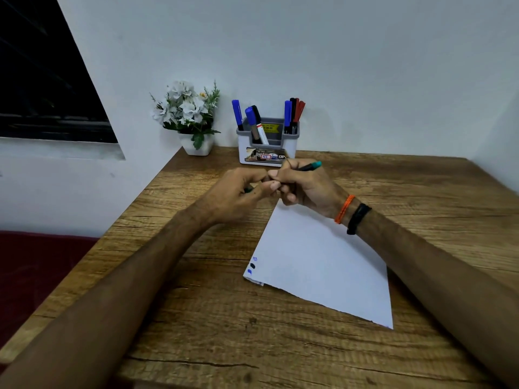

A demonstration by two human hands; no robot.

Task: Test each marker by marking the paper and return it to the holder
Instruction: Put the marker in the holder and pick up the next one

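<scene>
Green marker [309, 166] lying near-level, teal end pointing right, both hands gripping it, left [238, 192], right [303, 189].

The table [196, 318] is rough-grained matt wood. The paper [323, 262] is smooth and matt. The holder [254, 147], far on the table, is smooth plastic with a glossy label [265, 156].
</scene>
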